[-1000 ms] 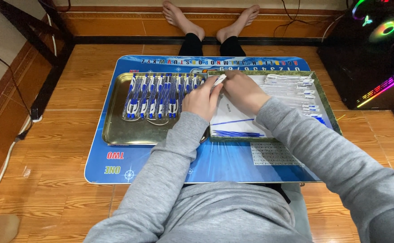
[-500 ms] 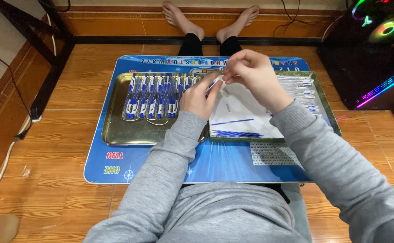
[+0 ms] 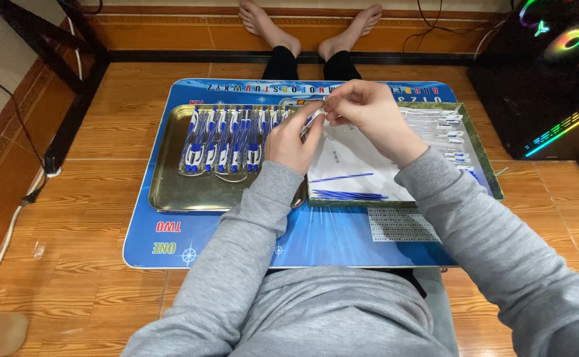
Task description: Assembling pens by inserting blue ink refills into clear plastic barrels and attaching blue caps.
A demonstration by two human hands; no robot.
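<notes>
two hands (image 3: 342, 125), slim pen (image 3: 310, 121), gold metal tray (image 3: 170, 192)

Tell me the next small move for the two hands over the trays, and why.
Probably lower the blue-and-white pen, pinched between the left hand and right hand, onto the gold metal tray. The row of matching pens lies there, right beside the hands.

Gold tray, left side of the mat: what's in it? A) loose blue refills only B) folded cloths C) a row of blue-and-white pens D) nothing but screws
C: the gold tray holds a row of blue-and-white pens lying side by side along its far half, beside the left hand; the loose blue refills lie in the other tray.
</notes>
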